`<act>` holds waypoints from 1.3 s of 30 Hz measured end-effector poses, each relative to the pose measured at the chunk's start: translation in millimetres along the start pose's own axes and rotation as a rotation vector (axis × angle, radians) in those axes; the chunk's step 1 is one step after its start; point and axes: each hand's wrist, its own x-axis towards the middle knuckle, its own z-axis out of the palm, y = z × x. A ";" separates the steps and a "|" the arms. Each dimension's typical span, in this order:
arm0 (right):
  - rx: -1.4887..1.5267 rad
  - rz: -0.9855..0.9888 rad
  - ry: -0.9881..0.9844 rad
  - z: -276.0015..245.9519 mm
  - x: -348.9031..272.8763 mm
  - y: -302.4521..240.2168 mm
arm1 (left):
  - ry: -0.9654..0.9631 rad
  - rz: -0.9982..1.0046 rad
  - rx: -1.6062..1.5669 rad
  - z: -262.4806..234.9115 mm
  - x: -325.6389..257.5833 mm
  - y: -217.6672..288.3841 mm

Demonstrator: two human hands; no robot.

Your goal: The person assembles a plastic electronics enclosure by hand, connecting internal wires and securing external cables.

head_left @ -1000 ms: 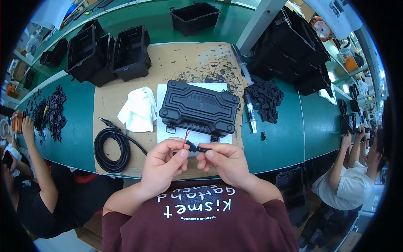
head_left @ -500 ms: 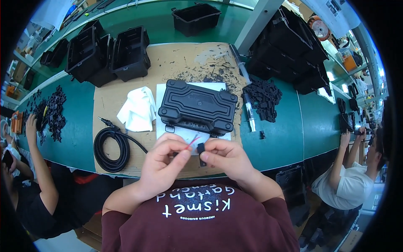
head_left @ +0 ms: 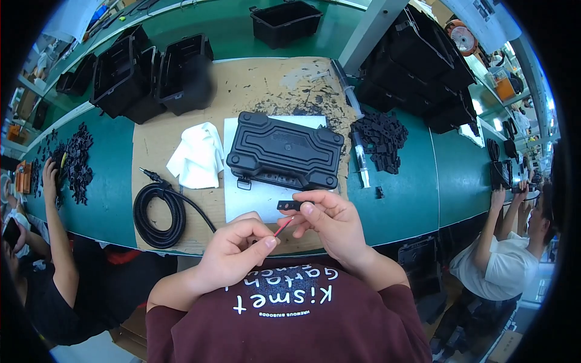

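My left hand (head_left: 237, 245) pinches the end of a black cable, from which a thin red wire (head_left: 282, 228) sticks out toward my right hand. Between the thumb and fingers of my right hand (head_left: 336, 225) is a small black plastic piece (head_left: 288, 206) with holes in it. The cable runs back left to a coil of ribbed black tubing (head_left: 158, 216). Just beyond my hands, a closed black plastic case (head_left: 287, 151) lies on a white sheet (head_left: 241, 209), its latches toward me. Left of the sheet is a crumpled white cloth (head_left: 197, 157).
A worn cardboard mat (head_left: 242, 78) covers the green bench. On its right lie clear syringes (head_left: 362, 163) and a heap of small black parts (head_left: 382, 139). Open black cases (head_left: 184, 72) stand far left, stacked cases (head_left: 417, 66) far right. People work at both sides, one reaching into black parts (head_left: 80, 160).
My right hand has turned the black piece from upright to level and raised it slightly away from me. My left hand has moved a little nearer my body with the wire.
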 end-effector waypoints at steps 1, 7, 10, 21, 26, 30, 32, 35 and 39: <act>0.000 0.001 0.000 -1.5 0.4 0.2 | 0.013 0.011 0.007 -0.1 0.4 1.4; -0.360 -0.084 -0.209 -8.5 6.3 -11.6 | 0.134 0.016 -0.134 3.8 6.1 2.9; -0.184 0.088 -0.415 -7.7 8.9 -16.2 | 0.071 -0.090 -0.010 5.0 12.3 2.5; 0.064 0.072 -0.221 -7.7 14.2 3.1 | 0.073 -0.134 -0.233 4.4 17.1 -8.7; -0.019 -0.049 -0.175 3.1 5.1 5.7 | 0.221 -0.057 -0.452 4.6 18.2 -8.7; -0.050 0.036 -0.184 0.7 -1.1 5.7 | 0.185 -0.046 -0.460 4.7 17.6 -11.9; -0.050 -0.010 -0.107 0.0 0.5 2.1 | 0.177 -0.037 -0.450 7.1 16.6 -10.9; -0.080 -0.083 -0.036 -2.5 1.6 -1.9 | 0.153 0.027 -0.461 9.5 12.6 -6.5; -0.186 -0.124 -0.055 -5.8 2.4 -5.8 | -0.118 -0.115 -0.249 3.0 8.5 -10.1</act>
